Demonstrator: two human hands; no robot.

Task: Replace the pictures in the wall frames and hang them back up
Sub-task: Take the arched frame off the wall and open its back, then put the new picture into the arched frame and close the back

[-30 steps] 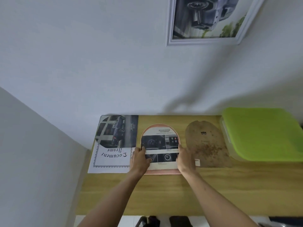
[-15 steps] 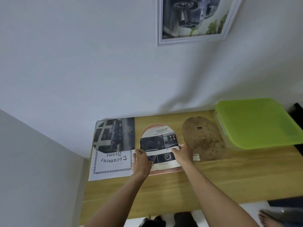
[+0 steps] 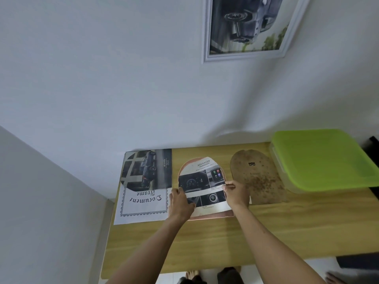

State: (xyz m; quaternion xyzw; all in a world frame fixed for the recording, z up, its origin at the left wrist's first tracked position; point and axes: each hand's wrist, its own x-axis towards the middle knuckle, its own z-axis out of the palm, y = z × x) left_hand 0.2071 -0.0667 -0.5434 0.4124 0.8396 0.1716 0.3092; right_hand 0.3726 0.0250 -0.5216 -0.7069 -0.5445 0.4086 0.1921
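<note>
Paper matters most here: the arched print (image 3: 202,181) is lying on the arched frame (image 3: 209,216) at the middle of the table (image 3: 205,242), and everything else is sitting relative to that frame. Left of it, touching its edge, one rectangular car picture (image 3: 146,171) is resting over one "Document Frame" sheet (image 3: 142,203). The left hand (image 3: 181,203) is pressing on the print's left edge, with how far its fingers are curled not clear. The right hand (image 3: 235,193) is pinching the print's right edge. To seat it well, the person is probably best easing both edges inward until the curve matches the frame's arch, without creasing. Right of the frame, one brown backing board (image 3: 256,177) is waiting, then one green-lidded box (image 3: 324,158). Above the frame, one white wall frame (image 3: 246,27) is hanging.
</note>
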